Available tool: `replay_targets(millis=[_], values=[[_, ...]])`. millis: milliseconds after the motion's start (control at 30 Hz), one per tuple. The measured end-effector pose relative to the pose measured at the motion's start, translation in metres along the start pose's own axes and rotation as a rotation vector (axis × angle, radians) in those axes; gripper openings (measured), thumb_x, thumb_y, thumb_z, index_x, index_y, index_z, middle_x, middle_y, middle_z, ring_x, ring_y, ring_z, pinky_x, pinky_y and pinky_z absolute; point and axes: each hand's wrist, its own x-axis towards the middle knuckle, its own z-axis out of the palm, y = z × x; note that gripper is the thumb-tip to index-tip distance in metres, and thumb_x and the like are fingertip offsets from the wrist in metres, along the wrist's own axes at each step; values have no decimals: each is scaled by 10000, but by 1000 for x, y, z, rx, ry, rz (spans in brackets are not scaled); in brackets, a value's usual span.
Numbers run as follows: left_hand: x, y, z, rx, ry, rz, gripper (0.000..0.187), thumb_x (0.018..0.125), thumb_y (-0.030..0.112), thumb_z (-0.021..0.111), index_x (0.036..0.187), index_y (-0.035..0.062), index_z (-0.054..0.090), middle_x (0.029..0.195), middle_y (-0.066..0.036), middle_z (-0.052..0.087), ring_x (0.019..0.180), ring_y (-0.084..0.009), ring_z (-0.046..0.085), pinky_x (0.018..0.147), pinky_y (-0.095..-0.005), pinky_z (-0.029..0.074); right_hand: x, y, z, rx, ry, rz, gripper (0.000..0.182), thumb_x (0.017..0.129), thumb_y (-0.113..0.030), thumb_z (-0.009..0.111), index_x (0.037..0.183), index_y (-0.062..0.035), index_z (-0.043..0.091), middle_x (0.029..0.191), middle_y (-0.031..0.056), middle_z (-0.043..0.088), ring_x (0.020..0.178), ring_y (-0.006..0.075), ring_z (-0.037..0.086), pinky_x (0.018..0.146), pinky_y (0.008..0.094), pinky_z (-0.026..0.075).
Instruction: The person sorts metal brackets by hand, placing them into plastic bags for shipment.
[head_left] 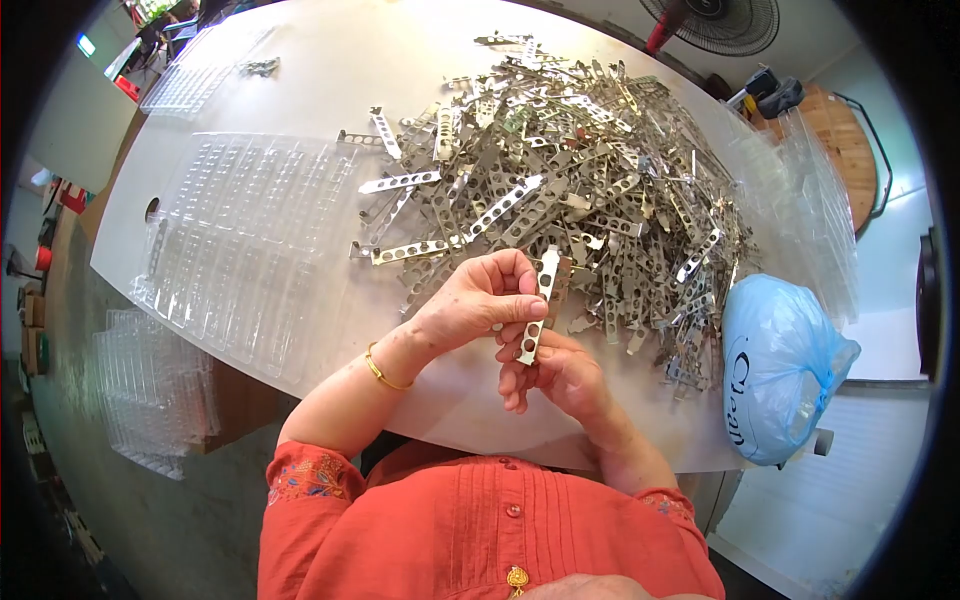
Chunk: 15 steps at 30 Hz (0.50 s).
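A shiny metal slot bracket [541, 300] with a row of round holes is held nearly upright in front of me. My left hand [485, 298] pinches its middle, with the thumb lying across one edge. At the lower end, my right hand [565, 375] has its fingers closed around the same bracket. Part of the right fingers is hidden behind the strip and the left hand. Just beyond both hands lies a large heap of similar metal brackets [600, 170], tangled at many angles.
Clear plastic trays [250, 210] lie on the white table [385, 385] to the left. More trays [155, 400] are stacked below the table edge. At the right are a tied blue plastic bag [780, 370] and clear sheets [800, 220]. A fan [725, 20] stands behind.
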Motion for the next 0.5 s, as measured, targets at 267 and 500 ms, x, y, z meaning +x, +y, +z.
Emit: replay_targets(millis=[267,500], values=[[-5,9,7,256,80,-33,229,906,67,754,914,51,526,735,-32,637,544,-86,606,480,-206,453,7,6,2,36,-15,-102,435,1038,-275,388,1305,34,537,1107,158,667,978,253,672,795,373,551],[-6,7,9,318,-9,-47,183,941,104,721,919,47,549,739,-30,647,606,-92,610,527,-228,486,7,15,-12,63,-28,-247,301,1027,-303,578,1204,-59,587,1060,104,647,973,216,648,791,348,528]])
